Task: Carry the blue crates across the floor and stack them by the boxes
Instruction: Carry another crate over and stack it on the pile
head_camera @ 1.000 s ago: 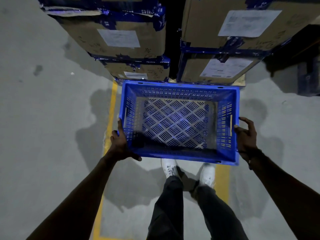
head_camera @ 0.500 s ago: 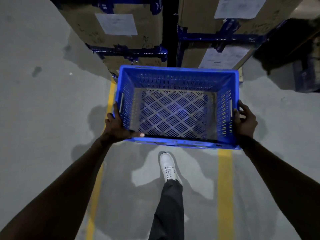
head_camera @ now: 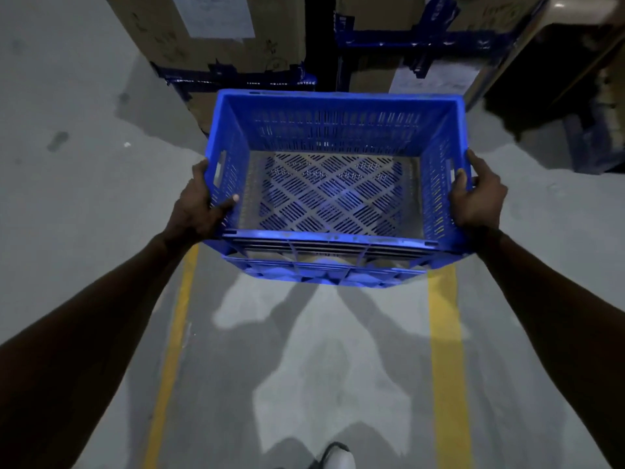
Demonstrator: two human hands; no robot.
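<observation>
The floor (head_camera: pixel 67 231) is grey concrete, dimly lit, with darker stains at the left of the frame and two yellow painted lines (head_camera: pixel 446 350) running up from the bottom edge toward the middle. Shadows of arms and legs fall between the lines. Across the top of the frame stand stacked cardboard boxes (head_camera: pixel 216 35) bound with dark blue tape, white paper labels stuck to their faces; a black gap separates the left stack from the right one.

The blue crate (head_camera: pixel 334 137) is held in the air at the centre of the frame, empty, its far rim overlapping the lower boxes. The left hand (head_camera: pixel 199 204) clamps the crate's left wall, thumb hooked over the rim to the inside. The right hand (head_camera: pixel 478 198) grips the right wall, fingers wrapped around the outside.

The upper right corner is very dark, and what stands there cannot be made out. The box tops are cut off by the frame, and the label print is unreadable. A white shoe (head_camera: pixel 336 458) shows partly at the bottom edge.
</observation>
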